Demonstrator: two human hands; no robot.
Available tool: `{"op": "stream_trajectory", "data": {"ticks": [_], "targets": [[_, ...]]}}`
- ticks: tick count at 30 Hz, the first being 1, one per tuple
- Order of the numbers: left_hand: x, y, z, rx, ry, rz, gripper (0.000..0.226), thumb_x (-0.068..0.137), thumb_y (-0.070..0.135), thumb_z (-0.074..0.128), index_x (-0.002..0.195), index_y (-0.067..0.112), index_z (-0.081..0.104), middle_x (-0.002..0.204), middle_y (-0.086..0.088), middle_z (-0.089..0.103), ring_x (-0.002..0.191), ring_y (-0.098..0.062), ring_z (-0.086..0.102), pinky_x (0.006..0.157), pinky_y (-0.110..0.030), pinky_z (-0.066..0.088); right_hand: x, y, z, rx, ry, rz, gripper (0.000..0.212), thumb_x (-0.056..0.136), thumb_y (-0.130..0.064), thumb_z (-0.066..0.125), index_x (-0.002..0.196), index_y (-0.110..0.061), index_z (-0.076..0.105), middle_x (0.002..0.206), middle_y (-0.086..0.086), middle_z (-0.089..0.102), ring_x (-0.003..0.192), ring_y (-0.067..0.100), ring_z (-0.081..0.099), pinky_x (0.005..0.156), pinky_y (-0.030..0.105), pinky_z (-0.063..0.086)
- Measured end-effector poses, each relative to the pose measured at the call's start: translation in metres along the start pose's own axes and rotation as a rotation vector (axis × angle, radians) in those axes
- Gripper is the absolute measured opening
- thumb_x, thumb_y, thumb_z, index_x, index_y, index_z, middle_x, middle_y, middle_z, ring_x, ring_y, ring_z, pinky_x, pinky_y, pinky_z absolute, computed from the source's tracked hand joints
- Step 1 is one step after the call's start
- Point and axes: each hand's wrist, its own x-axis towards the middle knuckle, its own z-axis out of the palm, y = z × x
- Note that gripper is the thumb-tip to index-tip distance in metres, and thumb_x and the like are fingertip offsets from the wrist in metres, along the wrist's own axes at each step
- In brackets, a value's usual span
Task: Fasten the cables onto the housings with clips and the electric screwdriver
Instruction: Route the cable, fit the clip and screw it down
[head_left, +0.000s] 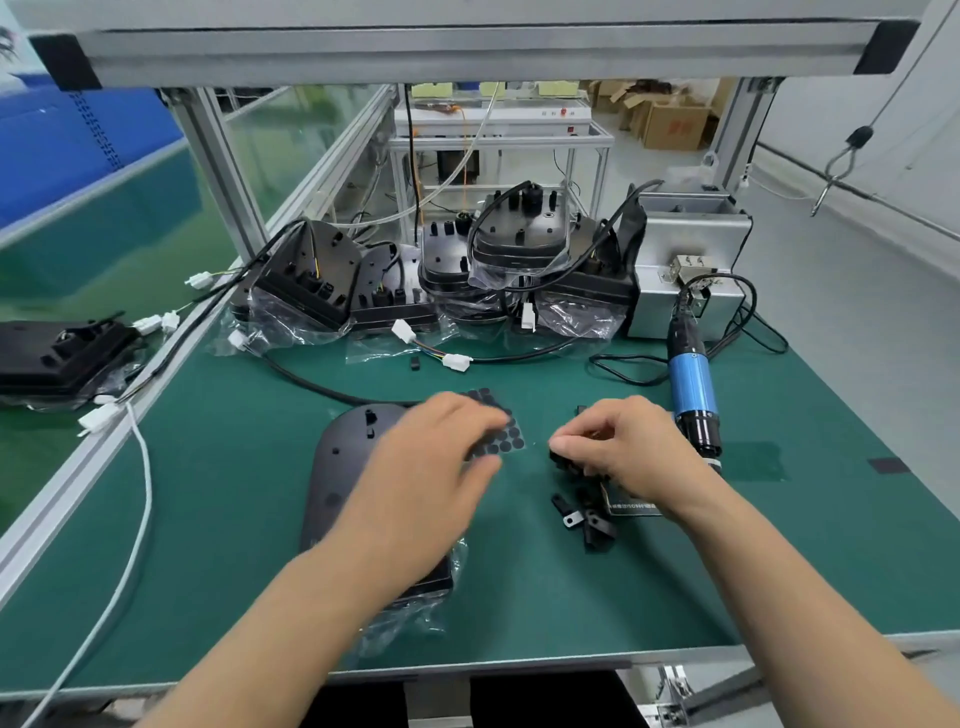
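The right hand (626, 449) is pinching a clip (563, 461); the left hand (441, 462), fingers (480, 415) relaxed, is hovering over the housing (337, 467). Seating the clip over the cable (311, 384) is probably coming next.

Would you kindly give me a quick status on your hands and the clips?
Left hand open above the housing. Right hand pinching black clips. Electric screwdriver lying untouched beside it; nothing in the way.

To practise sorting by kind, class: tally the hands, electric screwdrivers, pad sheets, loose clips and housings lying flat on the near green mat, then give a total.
Hands: 2 (left hand, right hand)
Electric screwdriver: 1
Housing lying flat: 1
Sheet of round black pads: 1
Clips: clumped, cannot count
Total counted: 5
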Motion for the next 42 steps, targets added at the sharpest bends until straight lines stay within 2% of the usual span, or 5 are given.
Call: {"op": "stream_trajectory", "data": {"ticks": [14,19,31,38,42], "targets": [[0.052,0.007,0.083,-0.924,-0.329,-0.649,0.007,0.087,0.013,0.076,0.092,0.014,0.07,0.082,0.001,0.072,0.074,-0.012,0.067,0.071,-0.02,0.051,-0.011,0.011,-0.003,0.606,-0.028,0.219,0.015,0.076,0.005,0.076,0.081,-0.009,0.078,0.079,0.009,0.075,0.073,0.014,0.067,0.066,0.019,0.056],[0.05,0.008,0.085,-0.809,-0.284,-0.603,0.017,0.084,0.002,0.076,0.078,0.018,0.071,0.076,-0.003,0.069,0.073,-0.015,0.062,0.073,-0.025,0.053,-0.009,0.019,-0.008,0.945,-0.029,0.347,0.015,0.078,0.014,0.068,0.081,-0.001,0.074,0.075,0.01,0.071,0.074,0.018,0.07,0.067,0.019,0.059],[0.047,0.01,0.083,-0.516,-0.256,-0.518,0.012,0.084,0.017,0.074,0.081,0.028,0.071,0.087,0.004,0.075,0.089,-0.017,0.068,0.081,-0.028,0.053,-0.012,0.012,-0.003,0.261,0.032,-0.071,0.017,0.076,0.002,0.075,0.076,-0.015,0.074,0.074,0.003,0.073,0.068,0.011,0.062,0.069,0.03,0.054],[0.041,0.014,0.076,-0.233,-0.399,-0.427,0.026,0.083,0.024,0.072,0.109,0.027,0.071,0.108,0.004,0.061,0.104,-0.015,0.058,0.092,-0.031,0.049,-0.004,0.005,0.002,0.776,-0.006,0.043,0.02,0.08,0.003,0.072,0.073,-0.015,0.072,0.068,0.001,0.064,0.06,0.01,0.057,0.06,0.02,0.049],[0.033,0.019,0.054,-0.763,-0.116,-0.572,0.011,0.089,0.012,0.07,0.094,0.022,0.072,0.089,0.007,0.072,0.088,-0.01,0.064,0.077,-0.018,0.049,-0.005,-0.007,0.004,1.06,-0.065,0.017,0.009,0.069,-0.009,0.076,0.074,-0.015,0.073,0.073,0.001,0.067,0.067,0.01,0.063,0.063,0.018,0.053]]}}
